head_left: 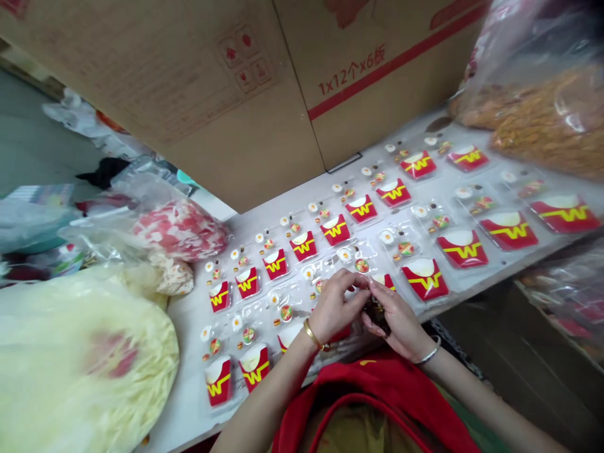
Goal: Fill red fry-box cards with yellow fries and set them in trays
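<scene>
My left hand (336, 306), with a gold bracelet at the wrist, has its fingertips pinched together close to my right hand's fingers. Whatever lies in that pinch is too small to make out. Curled round a little heap of dark brown pieces (376, 311) is my right hand (399, 318), palm partly turned up. Both hands hover over the near row of clear plastic trays. Each tray holds a red toy fries box with a yellow W (425, 278) and tiny pieces such as a fried egg (344, 255) and a round pizza-like piece (362, 265). My hands cover some trays.
A big cardboard box (264, 145) stands behind the tray rows on the white table (184, 371). Bags of yellow sticks (155, 371) and pink-white pieces (182, 229) sit left. An orange-brown-filled bag (542, 113) is at the right back. The table's edge runs near my body.
</scene>
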A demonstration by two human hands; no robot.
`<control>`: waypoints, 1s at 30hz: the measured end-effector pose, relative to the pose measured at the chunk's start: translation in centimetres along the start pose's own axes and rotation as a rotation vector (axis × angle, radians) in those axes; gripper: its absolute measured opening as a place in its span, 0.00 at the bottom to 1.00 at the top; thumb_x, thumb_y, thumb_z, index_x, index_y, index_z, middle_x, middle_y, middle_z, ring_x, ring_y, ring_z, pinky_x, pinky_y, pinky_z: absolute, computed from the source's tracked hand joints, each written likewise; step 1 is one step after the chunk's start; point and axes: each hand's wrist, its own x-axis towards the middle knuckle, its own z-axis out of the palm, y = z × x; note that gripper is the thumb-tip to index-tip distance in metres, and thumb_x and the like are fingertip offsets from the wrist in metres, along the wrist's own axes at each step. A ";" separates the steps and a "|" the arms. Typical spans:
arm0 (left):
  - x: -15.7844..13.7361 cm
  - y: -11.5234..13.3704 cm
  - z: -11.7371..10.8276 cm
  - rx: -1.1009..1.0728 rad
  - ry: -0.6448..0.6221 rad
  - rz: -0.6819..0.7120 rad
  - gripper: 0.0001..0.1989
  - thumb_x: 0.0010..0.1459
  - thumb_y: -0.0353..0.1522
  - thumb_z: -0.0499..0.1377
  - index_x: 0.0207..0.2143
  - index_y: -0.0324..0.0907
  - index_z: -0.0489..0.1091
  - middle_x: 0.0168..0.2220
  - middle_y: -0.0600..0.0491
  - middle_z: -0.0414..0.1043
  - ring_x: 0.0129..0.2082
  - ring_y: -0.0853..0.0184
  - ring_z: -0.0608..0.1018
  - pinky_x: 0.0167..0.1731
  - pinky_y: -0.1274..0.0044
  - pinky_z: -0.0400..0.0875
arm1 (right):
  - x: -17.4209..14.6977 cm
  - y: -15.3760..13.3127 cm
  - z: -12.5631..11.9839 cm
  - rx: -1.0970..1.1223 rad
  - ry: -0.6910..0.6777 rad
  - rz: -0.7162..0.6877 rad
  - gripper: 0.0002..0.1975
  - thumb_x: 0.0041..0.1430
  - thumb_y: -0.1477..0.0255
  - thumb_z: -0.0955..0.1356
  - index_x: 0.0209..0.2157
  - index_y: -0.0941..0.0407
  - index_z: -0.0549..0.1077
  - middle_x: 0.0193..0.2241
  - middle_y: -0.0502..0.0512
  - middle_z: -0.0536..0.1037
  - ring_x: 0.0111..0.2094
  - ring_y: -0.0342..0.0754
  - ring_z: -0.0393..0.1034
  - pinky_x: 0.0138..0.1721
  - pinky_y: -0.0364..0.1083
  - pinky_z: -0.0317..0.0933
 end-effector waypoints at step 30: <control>-1.8 -3.3 -4.7 0.095 -0.041 0.076 0.07 0.58 0.34 0.56 0.37 0.45 0.73 0.37 0.51 0.71 0.39 0.65 0.73 0.42 0.75 0.65 | 1.5 1.8 3.0 -0.015 -0.087 0.192 0.29 0.60 0.48 0.56 0.55 0.51 0.62 0.17 0.47 0.70 0.12 0.38 0.53 0.12 0.37 0.41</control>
